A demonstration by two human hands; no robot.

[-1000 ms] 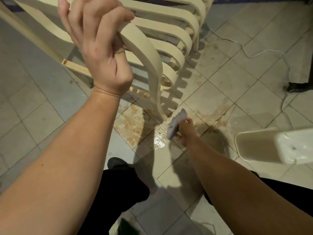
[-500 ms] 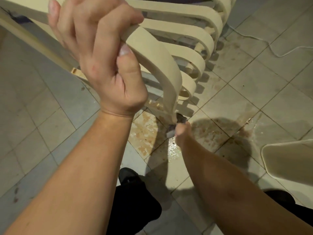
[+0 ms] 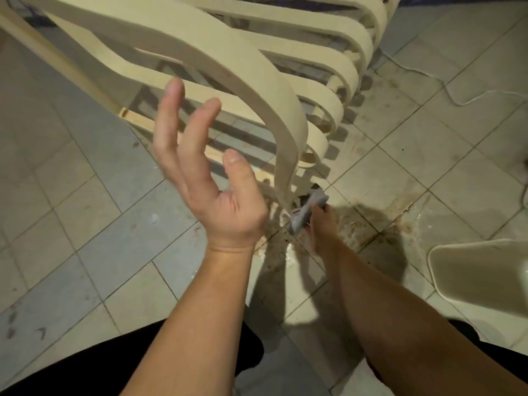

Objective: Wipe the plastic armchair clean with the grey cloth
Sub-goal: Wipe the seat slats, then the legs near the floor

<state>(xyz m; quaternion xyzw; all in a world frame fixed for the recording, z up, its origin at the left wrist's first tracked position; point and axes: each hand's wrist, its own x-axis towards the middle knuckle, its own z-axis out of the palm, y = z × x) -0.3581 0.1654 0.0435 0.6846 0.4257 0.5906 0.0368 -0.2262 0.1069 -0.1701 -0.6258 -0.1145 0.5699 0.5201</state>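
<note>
A cream plastic armchair [image 3: 217,55] stands at the front of a stack of like chairs, its curved armrest sweeping down to a leg foot near the floor. My left hand [image 3: 211,184] hovers just below the armrest with fingers spread, touching nothing. Lower down, my right hand [image 3: 321,221] grips the grey cloth [image 3: 308,211] and holds it against the foot of the chair's leg. The cloth is folded and partly hidden by my fingers.
The tiled floor [image 3: 85,212] is wet and stained brown around the leg foot. Another cream plastic piece [image 3: 483,278] sits at the right edge. A white cable [image 3: 457,98] trails across the tiles at the upper right. My dark-clothed legs fill the bottom.
My left hand let go of the armrest and opened, dropping slightly below it. My right hand stayed at the leg foot with the cloth.
</note>
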